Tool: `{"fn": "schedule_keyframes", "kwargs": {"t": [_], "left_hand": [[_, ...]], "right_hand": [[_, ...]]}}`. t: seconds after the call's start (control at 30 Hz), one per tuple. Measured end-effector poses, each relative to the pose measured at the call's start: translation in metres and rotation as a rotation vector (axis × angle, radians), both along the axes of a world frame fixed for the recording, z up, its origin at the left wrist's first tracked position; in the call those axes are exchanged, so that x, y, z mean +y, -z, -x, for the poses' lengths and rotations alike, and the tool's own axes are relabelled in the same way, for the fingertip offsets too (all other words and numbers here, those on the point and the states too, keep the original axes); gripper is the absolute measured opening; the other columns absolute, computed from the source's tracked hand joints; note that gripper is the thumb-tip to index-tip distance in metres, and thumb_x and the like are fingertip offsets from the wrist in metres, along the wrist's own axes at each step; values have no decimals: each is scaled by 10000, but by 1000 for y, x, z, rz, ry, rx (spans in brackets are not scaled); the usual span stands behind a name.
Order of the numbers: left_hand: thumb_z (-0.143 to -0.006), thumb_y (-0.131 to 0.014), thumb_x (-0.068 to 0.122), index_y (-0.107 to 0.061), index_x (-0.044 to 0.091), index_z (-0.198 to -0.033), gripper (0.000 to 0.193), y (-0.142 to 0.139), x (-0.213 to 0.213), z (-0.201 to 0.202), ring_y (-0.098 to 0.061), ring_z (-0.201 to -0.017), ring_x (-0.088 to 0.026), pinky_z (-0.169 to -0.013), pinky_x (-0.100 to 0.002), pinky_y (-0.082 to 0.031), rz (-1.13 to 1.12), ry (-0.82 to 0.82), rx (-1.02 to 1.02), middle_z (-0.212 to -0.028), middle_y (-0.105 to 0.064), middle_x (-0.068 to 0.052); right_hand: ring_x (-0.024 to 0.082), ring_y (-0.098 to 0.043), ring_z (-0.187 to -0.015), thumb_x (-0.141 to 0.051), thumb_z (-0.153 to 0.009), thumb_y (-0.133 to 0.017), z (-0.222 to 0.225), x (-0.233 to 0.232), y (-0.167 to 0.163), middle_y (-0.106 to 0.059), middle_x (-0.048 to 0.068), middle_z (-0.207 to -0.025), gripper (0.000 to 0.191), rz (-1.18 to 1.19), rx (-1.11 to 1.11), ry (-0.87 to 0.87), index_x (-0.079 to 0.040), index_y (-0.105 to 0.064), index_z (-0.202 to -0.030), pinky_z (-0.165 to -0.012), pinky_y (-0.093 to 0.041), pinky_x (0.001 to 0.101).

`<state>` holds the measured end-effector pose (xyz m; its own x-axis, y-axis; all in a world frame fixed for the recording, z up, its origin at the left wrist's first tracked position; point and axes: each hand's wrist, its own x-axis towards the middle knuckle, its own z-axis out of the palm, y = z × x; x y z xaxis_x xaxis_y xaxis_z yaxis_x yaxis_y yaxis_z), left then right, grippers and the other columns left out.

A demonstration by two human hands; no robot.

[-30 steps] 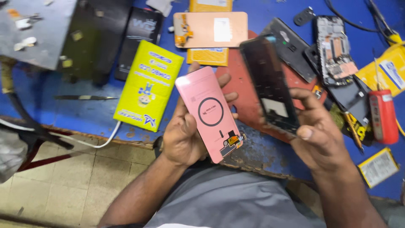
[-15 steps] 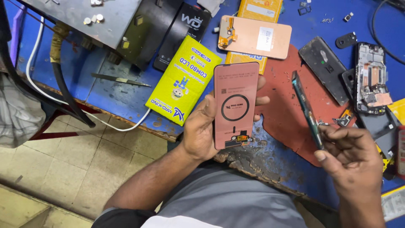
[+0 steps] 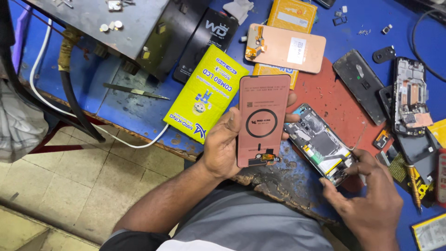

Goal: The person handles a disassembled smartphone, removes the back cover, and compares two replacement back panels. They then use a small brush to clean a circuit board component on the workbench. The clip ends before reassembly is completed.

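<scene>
My left hand [image 3: 223,146] holds a pink phone screen panel [image 3: 261,118] upright above the bench edge, its back side facing me with a black ring mark and a small flex cable at the bottom. My right hand [image 3: 369,200] grips the lower end of an opened phone body [image 3: 320,144], whose circuit board and inner parts face up. That phone lies tilted over the red mat [image 3: 332,100], just right of the pink panel.
On the blue workbench [image 3: 116,107] lie a yellow parts box [image 3: 206,93], a black box [image 3: 204,42], another copper-pink panel [image 3: 285,49], tweezers [image 3: 134,91], a second opened phone [image 3: 409,97], a dark back cover [image 3: 360,83] and a grey metal machine [image 3: 107,23]. White cable [image 3: 139,144] hangs off the edge.
My right hand has turned the phone from edge-on to flat, showing its open insides, and brought it down beside the pink panel. The left hand keeps its hold on the panel.
</scene>
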<state>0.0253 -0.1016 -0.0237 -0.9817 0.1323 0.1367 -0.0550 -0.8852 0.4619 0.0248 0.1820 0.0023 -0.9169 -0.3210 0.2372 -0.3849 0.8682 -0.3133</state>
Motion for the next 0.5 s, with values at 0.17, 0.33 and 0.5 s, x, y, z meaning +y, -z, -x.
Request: {"fn": "schedule_keyframes", "kwargs": {"t": [0.17,0.33,0.5], "left_hand": [[-1039,-551,600,-275,-41,-1646,925,-1,-2,1,-505,-1399,-371,-1144,-458,-500,1,11,4,-1622,-392,-253],[-1047,-540,586,-271,-33,-1660,911,2,0,2,-511,-1410,-342,-1114,-413,-503,-28,35,-17,-1616,-393,-245],[-1088,-518,531,-327,-34,-1612,794,-1,0,0,-572,-1360,-336,-1056,-440,-542,-69,-24,-9,-1570,-469,-254]], "right_hand": [[346,-621,-1154,-218,-602,-927,-3,-8,2,-691,169,-1123,650,-23,-15,-1,12,-598,-1112,-805,-571,386],[309,-600,-1137,-250,-617,-926,-4,-10,0,-698,111,-1021,760,-56,-12,-5,41,-615,-1247,-867,-554,404],[308,-628,-1071,-287,-581,-908,-1,0,-5,-715,142,-1137,581,-55,11,-34,0,-653,-1016,-864,-549,395]]}}
